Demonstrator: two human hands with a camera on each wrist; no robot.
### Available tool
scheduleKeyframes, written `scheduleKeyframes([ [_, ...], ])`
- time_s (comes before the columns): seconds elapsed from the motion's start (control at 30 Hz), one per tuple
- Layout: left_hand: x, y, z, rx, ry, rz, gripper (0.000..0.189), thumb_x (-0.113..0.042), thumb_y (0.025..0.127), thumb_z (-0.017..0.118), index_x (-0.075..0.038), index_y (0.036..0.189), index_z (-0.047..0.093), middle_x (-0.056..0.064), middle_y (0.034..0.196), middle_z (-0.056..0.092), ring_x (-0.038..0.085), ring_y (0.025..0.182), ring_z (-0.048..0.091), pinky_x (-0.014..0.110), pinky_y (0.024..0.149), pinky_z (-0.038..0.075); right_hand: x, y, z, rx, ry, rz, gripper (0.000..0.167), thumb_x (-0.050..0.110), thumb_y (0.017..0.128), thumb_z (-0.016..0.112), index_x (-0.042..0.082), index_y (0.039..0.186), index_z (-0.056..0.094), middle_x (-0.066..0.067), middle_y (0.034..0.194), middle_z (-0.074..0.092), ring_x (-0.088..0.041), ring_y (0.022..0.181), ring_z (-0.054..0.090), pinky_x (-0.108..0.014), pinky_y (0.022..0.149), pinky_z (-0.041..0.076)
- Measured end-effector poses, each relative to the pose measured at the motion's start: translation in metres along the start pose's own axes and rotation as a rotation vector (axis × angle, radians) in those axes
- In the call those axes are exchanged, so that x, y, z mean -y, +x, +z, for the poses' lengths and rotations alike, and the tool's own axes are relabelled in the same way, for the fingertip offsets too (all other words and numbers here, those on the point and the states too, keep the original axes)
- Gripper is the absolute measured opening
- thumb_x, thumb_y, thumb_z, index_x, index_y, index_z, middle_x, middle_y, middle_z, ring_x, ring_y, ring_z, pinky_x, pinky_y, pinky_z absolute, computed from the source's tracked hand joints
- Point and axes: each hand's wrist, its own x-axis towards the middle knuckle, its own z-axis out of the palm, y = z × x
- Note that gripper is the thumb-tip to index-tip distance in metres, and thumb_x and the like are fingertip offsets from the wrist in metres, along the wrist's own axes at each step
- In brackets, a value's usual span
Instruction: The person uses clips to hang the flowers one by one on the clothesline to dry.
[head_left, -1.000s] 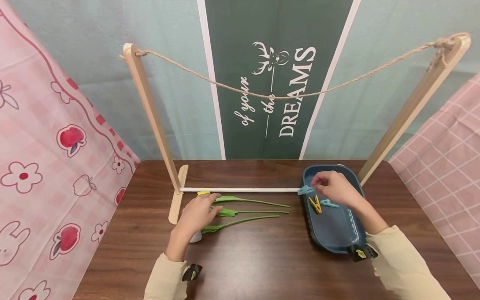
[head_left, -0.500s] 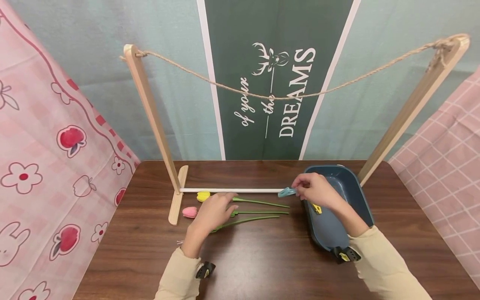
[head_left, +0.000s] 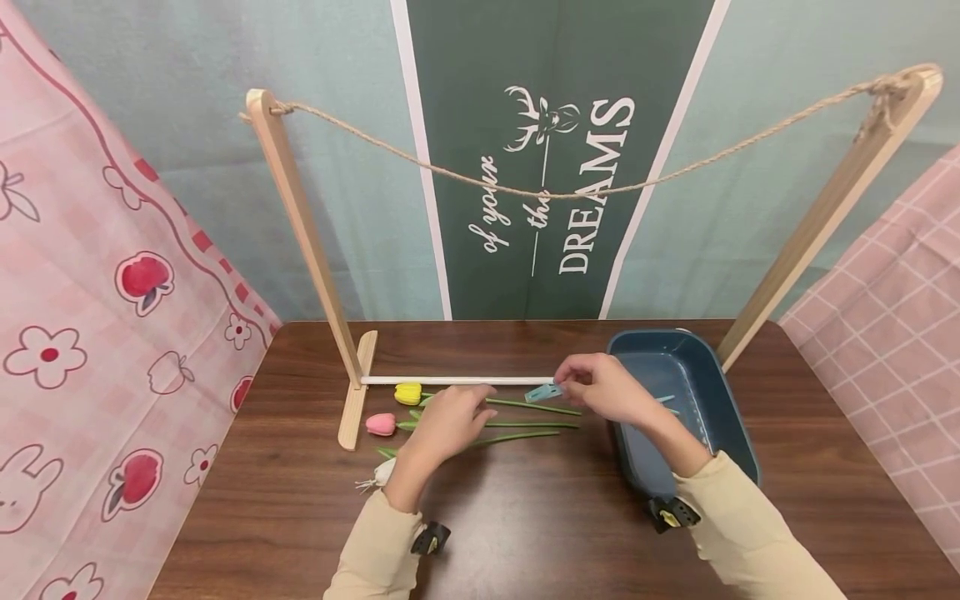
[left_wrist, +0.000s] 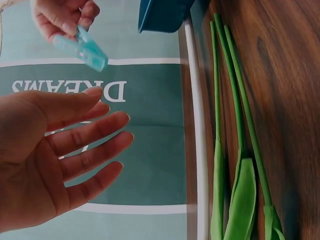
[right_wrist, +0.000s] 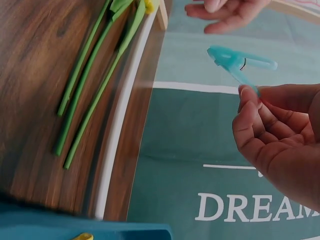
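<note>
My right hand (head_left: 609,392) pinches one handle of a light blue clothespin (head_left: 543,393) between thumb and fingertips, as the right wrist view shows. The other handle of the clothespin (right_wrist: 259,62) sticks out free. To its left, my left hand (head_left: 452,419) hovers over the artificial tulips, holding nothing; its fingers (left_wrist: 97,141) are spread and gently bent in the left wrist view. Beneath it lie a yellow tulip (head_left: 407,394), a pink tulip (head_left: 381,425) and a white tulip (head_left: 385,472), stems pointing right. The left hand covers parts of their leaves.
A dark blue basin (head_left: 738,417) stands at right, holding a yellow clothespin (right_wrist: 84,236) and a light blue one. Two wooden posts (head_left: 306,242) carry a sagging twine rope (head_left: 555,196). A white rod (head_left: 450,381) runs low behind the tulips.
My right hand has carried the light blue clothespin leftward out of the basin, toward the left hand. The left hand has shifted right along the tulips, uncovering the pink and yellow blooms.
</note>
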Motion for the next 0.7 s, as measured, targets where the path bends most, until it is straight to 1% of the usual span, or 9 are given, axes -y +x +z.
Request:
scheduleKeyframes([
  [0.13, -0.006, 0.004, 0.001, 0.001, -0.028, -0.010, 0.021, -0.018, 0.084, 0.066, -0.007, 0.102, 0.066, 0.003, 0.087, 0.068, 0.018, 0.078, 0.063, 0.035, 0.066, 0.049, 0.005, 0.003, 0.005, 0.011, -0.020, -0.027, 0.010, -0.005, 0.084, 0.056, 0.002, 0.083, 0.063, -0.001, 0.067, 0.059, -0.017, 0.062, 0.058, -0.027, 0.059, 0.049],
  [0.3, -0.010, 0.007, 0.003, 0.006, -0.074, -0.013, 0.018, -0.015, 0.082, 0.067, -0.006, 0.098, 0.066, -0.001, 0.075, 0.064, 0.011, 0.065, 0.058, 0.029, 0.058, 0.046, 0.009, 0.005, 0.010, 0.026, -0.012, -0.041, 0.009, -0.003, 0.083, 0.057, 0.003, 0.084, 0.063, -0.005, 0.068, 0.061, -0.013, 0.062, 0.058, -0.026, 0.058, 0.048],
  [0.47, -0.011, 0.009, 0.006, 0.004, -0.106, -0.013, 0.012, -0.014, 0.082, 0.068, -0.007, 0.092, 0.066, -0.002, 0.072, 0.063, 0.008, 0.060, 0.053, 0.025, 0.054, 0.043, 0.009, 0.006, 0.013, 0.052, 0.024, -0.041, 0.010, -0.005, 0.084, 0.056, 0.002, 0.086, 0.063, -0.007, 0.067, 0.060, -0.014, 0.059, 0.056, -0.027, 0.053, 0.045],
  [0.57, -0.012, 0.010, 0.007, 0.004, -0.110, -0.015, 0.010, -0.014, 0.081, 0.069, -0.008, 0.089, 0.066, -0.002, 0.071, 0.061, 0.008, 0.059, 0.051, 0.025, 0.054, 0.043, 0.009, 0.005, 0.014, 0.060, 0.045, -0.032, 0.011, -0.006, 0.084, 0.055, 0.002, 0.087, 0.063, -0.006, 0.067, 0.060, -0.015, 0.059, 0.057, -0.028, 0.052, 0.045],
  [0.7, -0.013, 0.009, 0.006, 0.003, -0.110, -0.020, 0.007, -0.014, 0.082, 0.068, -0.009, 0.085, 0.065, -0.004, 0.067, 0.057, 0.008, 0.057, 0.047, 0.024, 0.053, 0.040, 0.010, 0.004, 0.014, 0.066, 0.069, -0.025, 0.010, -0.005, 0.084, 0.055, 0.001, 0.088, 0.063, -0.009, 0.069, 0.059, -0.016, 0.059, 0.057, -0.029, 0.053, 0.046],
])
